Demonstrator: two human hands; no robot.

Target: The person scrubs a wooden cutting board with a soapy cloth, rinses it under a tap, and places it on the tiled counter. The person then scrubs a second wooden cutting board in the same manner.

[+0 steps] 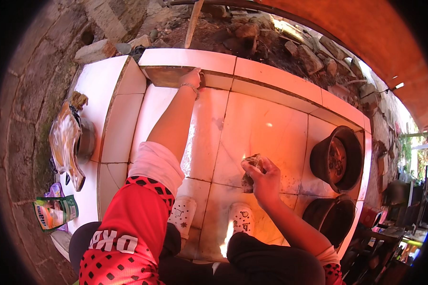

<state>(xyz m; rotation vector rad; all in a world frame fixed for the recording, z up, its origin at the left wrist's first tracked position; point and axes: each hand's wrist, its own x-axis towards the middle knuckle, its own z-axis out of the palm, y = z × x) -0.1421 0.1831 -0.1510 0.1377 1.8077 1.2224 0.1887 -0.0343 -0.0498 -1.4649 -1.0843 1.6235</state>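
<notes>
My left hand (192,79) reaches to the low tiled wall (271,91) at the far side of the basin. It is closed around the right end of a flat brown board-like piece (164,75), which stands on edge against the wall's inner face; its exact kind is unclear. My right hand (267,178) pinches a crumpled, wet-looking brownish scrubbing pad (248,181) between thumb and fingers, above the white floor tiles (260,128). Part of the pad is hidden behind the fingers.
A soapy wooden cutting board (65,137) leans on a metal pot (88,139) on the left ledge. Brown scrubber (79,99) and a green pouch (57,213) with writing are beside them. Two black buckets (319,164) stand at right. White clogs (241,218) rest below; rocks (248,34) lie beyond.
</notes>
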